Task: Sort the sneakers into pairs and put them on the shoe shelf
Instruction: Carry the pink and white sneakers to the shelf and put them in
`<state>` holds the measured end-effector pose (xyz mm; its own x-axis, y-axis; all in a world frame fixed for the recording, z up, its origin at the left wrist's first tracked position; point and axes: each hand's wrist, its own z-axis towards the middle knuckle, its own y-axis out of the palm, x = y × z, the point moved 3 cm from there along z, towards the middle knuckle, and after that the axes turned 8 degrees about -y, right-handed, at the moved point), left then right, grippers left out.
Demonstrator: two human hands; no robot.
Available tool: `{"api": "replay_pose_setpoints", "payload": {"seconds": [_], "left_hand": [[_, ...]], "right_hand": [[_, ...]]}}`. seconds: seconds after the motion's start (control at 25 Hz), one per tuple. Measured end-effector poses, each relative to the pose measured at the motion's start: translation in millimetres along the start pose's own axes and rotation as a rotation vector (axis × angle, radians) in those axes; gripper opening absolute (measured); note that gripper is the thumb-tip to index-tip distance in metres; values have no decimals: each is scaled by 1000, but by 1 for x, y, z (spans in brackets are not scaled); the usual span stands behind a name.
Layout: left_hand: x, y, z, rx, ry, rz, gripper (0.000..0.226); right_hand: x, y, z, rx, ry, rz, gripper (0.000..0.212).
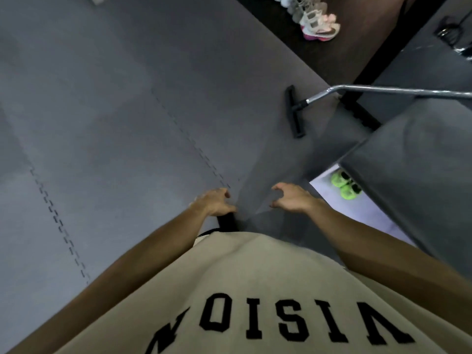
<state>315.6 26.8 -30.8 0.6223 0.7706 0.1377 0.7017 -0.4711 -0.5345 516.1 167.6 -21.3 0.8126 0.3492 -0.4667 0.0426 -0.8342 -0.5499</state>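
Underfoot, grey interlocking floor mats [107, 103]

Two green sneakers [345, 185], two hands [255, 200]

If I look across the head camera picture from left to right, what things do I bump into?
Left hand → right hand → black vacuum head on its metal tube → pink and white sneakers at the top → neon green sneakers low on the shelf → grey shelf top.
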Motion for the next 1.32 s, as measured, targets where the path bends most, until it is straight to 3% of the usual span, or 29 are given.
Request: {"api": "replay_pose_setpoints", "payload": {"seconds": [0.16, 0.36, 0.92, 1.32], "left_hand": [[-22, -101, 44, 55, 25, 56, 77], [-4, -213, 115, 54, 50, 52, 78], [167, -470, 309, 75, 80, 38, 73], [283, -674, 463, 35, 216, 244, 74]], "right_hand": [[-59, -45, 69, 43, 15, 74, 69], [-95, -117, 152, 64, 17, 82, 66], [-112, -402, 374, 43, -1, 14, 69], [-110, -563, 533, 109, 149, 155, 72]]}}
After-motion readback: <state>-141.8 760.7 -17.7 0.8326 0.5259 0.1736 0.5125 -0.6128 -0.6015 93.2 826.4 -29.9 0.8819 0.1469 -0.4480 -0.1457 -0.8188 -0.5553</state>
